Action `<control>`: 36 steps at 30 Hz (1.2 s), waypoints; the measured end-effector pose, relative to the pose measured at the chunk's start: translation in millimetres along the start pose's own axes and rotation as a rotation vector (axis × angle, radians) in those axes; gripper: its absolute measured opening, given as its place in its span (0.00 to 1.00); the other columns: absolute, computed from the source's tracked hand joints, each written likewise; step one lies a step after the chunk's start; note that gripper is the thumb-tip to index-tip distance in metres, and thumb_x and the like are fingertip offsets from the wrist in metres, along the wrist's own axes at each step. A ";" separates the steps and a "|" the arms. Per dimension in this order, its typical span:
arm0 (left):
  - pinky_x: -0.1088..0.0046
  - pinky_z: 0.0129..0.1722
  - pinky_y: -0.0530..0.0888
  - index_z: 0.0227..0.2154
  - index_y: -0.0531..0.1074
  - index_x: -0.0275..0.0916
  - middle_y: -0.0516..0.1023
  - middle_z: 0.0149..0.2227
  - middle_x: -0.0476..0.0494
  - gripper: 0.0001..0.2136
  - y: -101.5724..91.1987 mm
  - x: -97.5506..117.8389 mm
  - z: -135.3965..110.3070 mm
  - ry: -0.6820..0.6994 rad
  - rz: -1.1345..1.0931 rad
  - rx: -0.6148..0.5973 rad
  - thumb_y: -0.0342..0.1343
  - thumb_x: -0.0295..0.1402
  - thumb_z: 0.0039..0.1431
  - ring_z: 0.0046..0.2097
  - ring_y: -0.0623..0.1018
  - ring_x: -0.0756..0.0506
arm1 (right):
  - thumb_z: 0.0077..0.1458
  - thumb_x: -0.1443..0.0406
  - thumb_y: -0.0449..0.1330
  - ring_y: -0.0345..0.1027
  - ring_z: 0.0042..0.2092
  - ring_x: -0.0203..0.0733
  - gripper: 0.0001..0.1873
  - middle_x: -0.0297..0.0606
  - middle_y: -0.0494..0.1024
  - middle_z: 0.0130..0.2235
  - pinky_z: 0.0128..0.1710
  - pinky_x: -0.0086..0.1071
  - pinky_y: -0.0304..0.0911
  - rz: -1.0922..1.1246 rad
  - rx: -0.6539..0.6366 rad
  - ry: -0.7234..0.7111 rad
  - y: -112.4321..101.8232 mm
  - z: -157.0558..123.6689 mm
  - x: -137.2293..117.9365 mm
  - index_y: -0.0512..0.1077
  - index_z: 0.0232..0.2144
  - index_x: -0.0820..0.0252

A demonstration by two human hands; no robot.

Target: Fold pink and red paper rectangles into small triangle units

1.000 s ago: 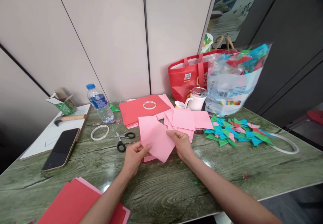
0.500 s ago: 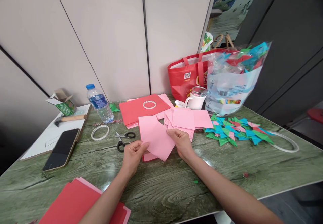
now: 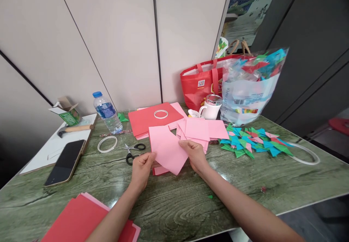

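A square of pink paper [image 3: 171,158] is held tilted above the table between my two hands. My left hand [image 3: 143,167] pinches its left corner between thumb and fingers. On the opposite corner, my right hand [image 3: 193,153] is closed in a similar pinch. Beneath the square lies more pink and red paper, mostly covered by it. Just behind my right hand is a loose pile of pink paper squares [image 3: 197,128]. Black-handled scissors [image 3: 134,151] rest with blades parted, left of the held paper.
Red sheets [image 3: 147,116] carry a tape ring; more red paper [image 3: 79,220] lies front left. A bottle [image 3: 106,112], phone [image 3: 65,162] and hammer [image 3: 76,128] are at left. A white mug [image 3: 211,107], plastic bag [image 3: 248,92] and folded paper pieces [image 3: 253,140] are at right.
My left thumb and fingers have shifted slightly left, toward the paper's edge. The right hand keeps its grip, and the whole view has shifted a little.
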State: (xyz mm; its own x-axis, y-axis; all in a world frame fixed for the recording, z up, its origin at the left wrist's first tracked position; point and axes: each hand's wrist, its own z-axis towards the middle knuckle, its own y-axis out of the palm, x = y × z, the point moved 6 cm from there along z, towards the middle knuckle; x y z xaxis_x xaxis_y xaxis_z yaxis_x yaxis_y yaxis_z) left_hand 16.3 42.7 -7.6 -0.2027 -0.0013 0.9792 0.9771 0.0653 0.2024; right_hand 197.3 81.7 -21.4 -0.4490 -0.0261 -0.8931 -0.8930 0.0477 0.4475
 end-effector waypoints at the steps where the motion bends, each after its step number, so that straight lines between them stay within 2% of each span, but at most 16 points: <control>1: 0.69 0.27 0.74 0.22 0.74 0.34 0.76 0.21 0.49 0.11 -1.2 0.0 0.3 0.009 0.001 0.021 0.60 0.39 0.44 0.25 0.76 0.46 | 0.35 0.58 0.66 0.61 0.22 0.34 0.12 0.33 0.75 0.21 0.23 0.28 0.54 0.004 0.000 -0.001 0.2 -0.1 -0.2 0.75 0.21 0.62; 4: 0.69 0.28 0.74 0.23 0.74 0.35 0.77 0.22 0.49 0.12 1.2 -3.8 0.4 -0.025 -0.029 0.011 0.60 0.40 0.44 0.26 0.76 0.46 | 0.35 0.58 0.67 0.62 0.22 0.34 0.12 0.33 0.75 0.21 0.23 0.28 0.55 0.016 0.021 -0.002 -1.0 0.1 -0.8 0.75 0.21 0.62; 8: 0.66 0.29 0.75 0.21 0.73 0.34 0.77 0.21 0.47 0.15 15.1 -16.5 -4.7 -0.200 0.007 -0.138 0.60 0.43 0.42 0.25 0.77 0.44 | 0.35 0.57 0.67 0.61 0.22 0.34 0.13 0.33 0.75 0.21 0.23 0.29 0.55 0.036 0.051 0.001 -1.5 -0.5 -0.7 0.74 0.20 0.61; 13: 0.64 0.31 0.75 0.21 0.74 0.29 0.79 0.22 0.38 0.18 30.3 -21.9 -15.7 -0.300 0.142 -0.309 0.59 0.45 0.43 0.26 0.78 0.42 | 0.35 0.58 0.67 0.61 0.22 0.33 0.13 0.33 0.75 0.21 0.23 0.28 0.55 0.076 0.044 0.020 2.1 -2.5 1.6 0.73 0.19 0.62; 18: 0.66 0.27 0.76 0.19 0.72 0.28 0.78 0.21 0.33 0.20 30.7 -18.5 -17.6 -0.308 0.186 -0.279 0.58 0.45 0.43 0.25 0.79 0.41 | 0.35 0.59 0.67 0.61 0.23 0.32 0.12 0.33 0.74 0.21 0.24 0.27 0.55 0.106 0.039 0.034 2.8 -2.6 3.7 0.73 0.19 0.63; 24: 0.67 0.26 0.76 0.19 0.72 0.28 0.78 0.21 0.33 0.20 31.2 -17.1 -17.7 -0.299 0.161 -0.254 0.59 0.46 0.43 0.25 0.79 0.41 | 0.35 0.59 0.67 0.61 0.23 0.32 0.12 0.33 0.75 0.21 0.24 0.27 0.54 0.137 0.041 0.057 2.5 -1.5 5.9 0.73 0.19 0.63; 31: 0.68 0.27 0.76 0.25 0.73 0.25 0.78 0.33 0.26 0.21 38.9 -28.9 -26.5 -0.406 0.140 -0.409 0.56 0.45 0.47 0.29 0.79 0.40 | 0.36 0.59 0.66 0.61 0.22 0.32 0.12 0.33 0.75 0.21 0.24 0.28 0.55 0.143 0.034 0.068 4.5 -3.7 5.3 0.74 0.20 0.63; 36: 0.67 0.27 0.76 0.25 0.73 0.25 0.79 0.29 0.26 0.21 39.5 -30.6 -28.0 -0.435 0.140 -0.393 0.56 0.45 0.47 0.29 0.79 0.39 | 0.36 0.59 0.67 0.61 0.22 0.32 0.12 0.33 0.75 0.21 0.24 0.28 0.55 0.145 0.020 0.062 6.3 -4.1 5.7 0.74 0.19 0.63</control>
State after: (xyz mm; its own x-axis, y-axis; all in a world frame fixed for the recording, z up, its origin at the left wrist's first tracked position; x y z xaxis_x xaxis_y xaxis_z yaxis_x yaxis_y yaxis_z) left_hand 62.9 17.4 -29.2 0.0026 0.3949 0.9187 0.9302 -0.3382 0.1427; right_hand 189.0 77.7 -23.5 -0.5746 -0.0794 -0.8146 -0.8183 0.0751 0.5699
